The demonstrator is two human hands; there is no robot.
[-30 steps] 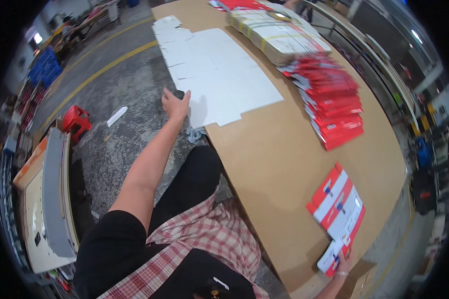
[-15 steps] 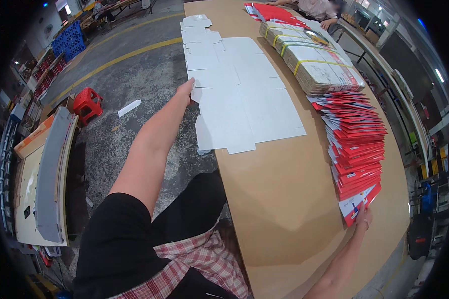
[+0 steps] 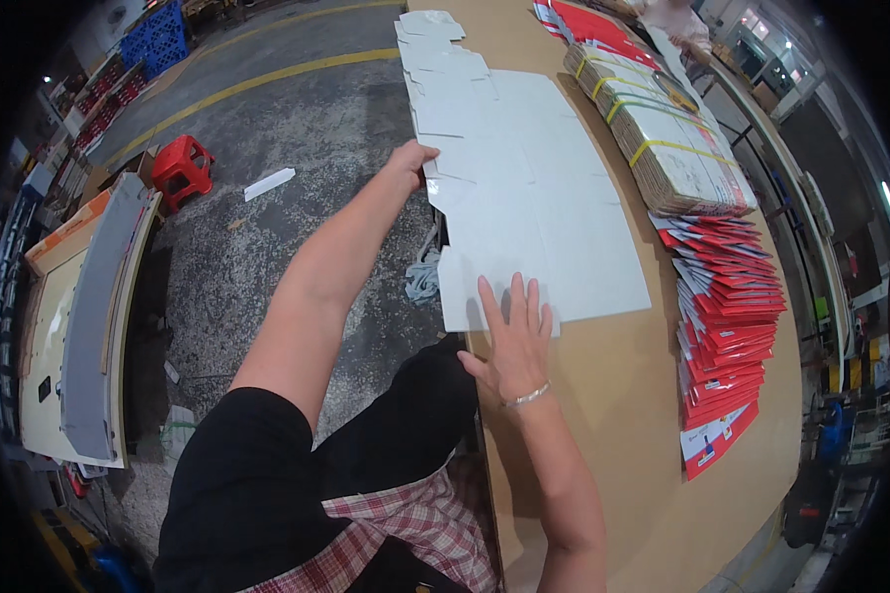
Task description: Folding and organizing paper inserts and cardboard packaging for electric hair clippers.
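A flat white cardboard box blank (image 3: 554, 208), with slits and flaps along its left side, lies on the brown table. My left hand (image 3: 412, 163) is closed on the blank's left edge, thumb on top and fingers mostly hidden. My right hand (image 3: 516, 346) is open, fingers spread over the blank's near edge, and holds nothing; a bracelet circles its wrist. To its right runs a long row of overlapping red-and-white printed cardboard pieces (image 3: 730, 336).
Behind the row sits a strapped bundle of flat cardboard (image 3: 663, 138), with more red pieces (image 3: 598, 35) beyond. A person (image 3: 677, 22) is at the table's far right. On the floor to the left are a red stool (image 3: 181, 168) and a white strip (image 3: 269, 184).
My right hand has left the near end of the red-and-white row and moved left to the blank's near edge, its fingers now spread. My left hand stays at the blank's left edge.
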